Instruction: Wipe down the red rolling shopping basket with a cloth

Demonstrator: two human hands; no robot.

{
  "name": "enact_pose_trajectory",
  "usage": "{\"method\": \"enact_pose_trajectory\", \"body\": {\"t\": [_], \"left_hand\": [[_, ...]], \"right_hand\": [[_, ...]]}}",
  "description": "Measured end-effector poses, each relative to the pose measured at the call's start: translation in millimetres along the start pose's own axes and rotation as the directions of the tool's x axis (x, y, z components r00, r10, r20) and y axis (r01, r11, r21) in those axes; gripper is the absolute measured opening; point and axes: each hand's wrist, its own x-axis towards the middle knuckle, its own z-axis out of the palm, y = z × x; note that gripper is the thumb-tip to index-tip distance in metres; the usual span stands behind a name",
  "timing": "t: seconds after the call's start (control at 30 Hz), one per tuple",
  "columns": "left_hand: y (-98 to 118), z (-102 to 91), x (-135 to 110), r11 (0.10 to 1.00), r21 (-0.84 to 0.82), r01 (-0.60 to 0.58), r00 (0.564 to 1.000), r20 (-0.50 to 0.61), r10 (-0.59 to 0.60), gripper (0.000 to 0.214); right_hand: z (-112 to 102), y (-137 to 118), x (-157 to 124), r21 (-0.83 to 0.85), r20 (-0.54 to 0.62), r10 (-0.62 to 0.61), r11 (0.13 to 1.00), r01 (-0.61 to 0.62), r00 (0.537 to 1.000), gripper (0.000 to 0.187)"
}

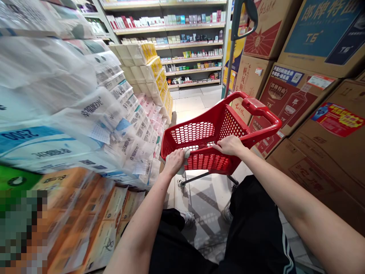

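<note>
A red plastic shopping cart (211, 161) stands side-on in front of me, its basket pierced with rows of holes and its handle (264, 108) to the right. My left hand (174, 163) is closed over the near rim at the left corner, with a pale greyish cloth (186, 158) bunched under its fingers. Farther right on the same rim, my right hand (229, 145) has its fingers wrapped over the edge. The basket's floor shows only in part.
Stacked tissue packs (131, 129) crowd the left side, with orange packs (82, 213) nearer me. Cardboard cartons (308, 102) are piled on the right. A dark pole with a loop handle (235, 38) rises behind the cart. Shelves (171, 28) of small boxes stand at the back.
</note>
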Motion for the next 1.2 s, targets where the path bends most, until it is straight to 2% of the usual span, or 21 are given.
{"method": "enact_pose_trajectory", "body": {"t": [0.2, 0.37, 0.5, 0.6, 0.73, 0.83, 1.0, 1.1, 1.2], "left_hand": [[-11.2, -2.8, -9.2, 0.998, 0.023, 0.057, 0.998, 0.024, -0.057, 0.02], [-2.2, -1.4, -2.3, 0.989, 0.063, 0.131, 0.989, 0.055, -0.135, 0.021], [4.9, 3.8, 1.5, 0.978, 0.099, 0.183, 0.982, 0.032, -0.187, 0.019], [3.7, 6.0, 1.9, 0.982, 0.099, 0.161, 0.986, 0.031, -0.165, 0.018], [-7.6, 4.0, -2.2, 0.999, 0.011, 0.031, 0.998, 0.06, -0.032, 0.02], [-19.3, 3.4, -9.8, 0.996, -0.079, -0.029, 0.999, 0.015, 0.031, 0.027], [-29.0, 2.8, -17.3, 0.98, -0.179, 0.086, 0.996, -0.015, -0.09, 0.03], [-8.0, -2.2, -4.5, 0.976, -0.179, 0.125, 0.992, -0.007, -0.129, 0.03], [41.2, -8.4, 24.4, 0.98, -0.195, 0.046, 0.998, -0.043, -0.055, 0.035]], "right_hand": [[-2.4, -3.8, -2.3, -0.007, 0.01, -0.008, 1.0, 0.008, 1.0, 0.072], [-3.0, -3.9, -3.0, -0.001, 0.015, 0.002, 1.0, -0.002, 1.0, 0.073], [-1.1, -0.6, -2.3, -0.004, 0.0, 0.002, 1.0, -0.002, 1.0, 0.075], [-0.1, 1.5, -1.4, -0.008, -0.002, -0.005, 1.0, 0.005, 1.0, 0.075], [-2.2, 1.1, -1.0, -0.006, 0.011, 0.001, 1.0, -0.001, 1.0, 0.075], [-5.4, -0.2, -2.2, -0.002, 0.013, -0.001, 1.0, 0.001, 1.0, 0.075], [-8.8, -1.7, -2.3, 0.01, 0.023, 0.003, 1.0, -0.004, 1.0, 0.075], [-7.5, -2.8, -0.1, 0.015, 0.032, 0.02, 1.0, -0.02, 0.999, 0.078], [-5.3, -3.8, 1.2, 0.011, 0.012, 0.036, 0.999, -0.036, 0.999, 0.079]]}}
